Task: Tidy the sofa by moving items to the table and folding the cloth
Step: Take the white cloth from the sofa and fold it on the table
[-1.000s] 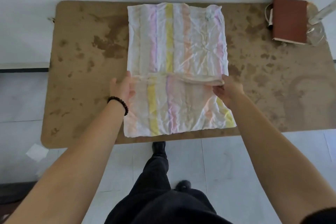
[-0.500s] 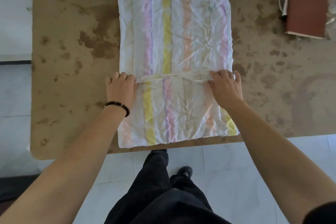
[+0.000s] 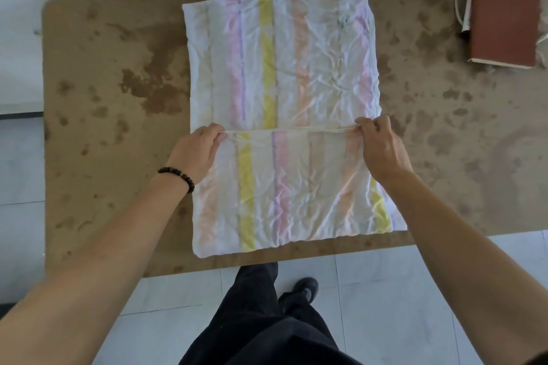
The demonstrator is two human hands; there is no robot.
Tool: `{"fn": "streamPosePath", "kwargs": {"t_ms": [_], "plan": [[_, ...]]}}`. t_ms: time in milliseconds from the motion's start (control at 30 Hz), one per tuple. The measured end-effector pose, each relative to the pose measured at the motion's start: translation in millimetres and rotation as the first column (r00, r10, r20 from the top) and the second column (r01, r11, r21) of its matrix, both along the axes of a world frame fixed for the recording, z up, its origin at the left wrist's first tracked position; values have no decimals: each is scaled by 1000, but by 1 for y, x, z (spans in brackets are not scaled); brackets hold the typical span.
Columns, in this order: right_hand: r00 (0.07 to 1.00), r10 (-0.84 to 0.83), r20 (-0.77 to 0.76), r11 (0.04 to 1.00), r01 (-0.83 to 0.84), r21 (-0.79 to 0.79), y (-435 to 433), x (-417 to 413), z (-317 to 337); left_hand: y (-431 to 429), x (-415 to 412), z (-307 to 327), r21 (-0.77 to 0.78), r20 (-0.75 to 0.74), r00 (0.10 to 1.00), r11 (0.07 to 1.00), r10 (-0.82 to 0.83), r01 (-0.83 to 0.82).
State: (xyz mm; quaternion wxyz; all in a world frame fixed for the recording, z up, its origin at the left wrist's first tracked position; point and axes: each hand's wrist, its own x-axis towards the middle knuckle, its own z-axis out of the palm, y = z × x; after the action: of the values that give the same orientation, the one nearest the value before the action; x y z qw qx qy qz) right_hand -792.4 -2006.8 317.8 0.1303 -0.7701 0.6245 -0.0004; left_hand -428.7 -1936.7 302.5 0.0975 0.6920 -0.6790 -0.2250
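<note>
Each hand, left hand (image 3: 197, 152) and right hand (image 3: 381, 147), pinches one end of the cloth (image 3: 281, 68) edge on the counter (image 3: 98, 98), so the fold stays straight.

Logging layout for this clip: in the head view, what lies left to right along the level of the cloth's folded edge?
Bare table → left hand → striped cloth → right hand → bare table again; the brown notebook sits farther back, far right.
</note>
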Motion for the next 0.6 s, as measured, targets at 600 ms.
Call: {"fn": "streamPosePath", "kwargs": {"t_ms": [600], "plan": [[997,-74,10,968,74,-238,4,59,-16,7,-47,8,-231,226,924,938,309,-257]]}}
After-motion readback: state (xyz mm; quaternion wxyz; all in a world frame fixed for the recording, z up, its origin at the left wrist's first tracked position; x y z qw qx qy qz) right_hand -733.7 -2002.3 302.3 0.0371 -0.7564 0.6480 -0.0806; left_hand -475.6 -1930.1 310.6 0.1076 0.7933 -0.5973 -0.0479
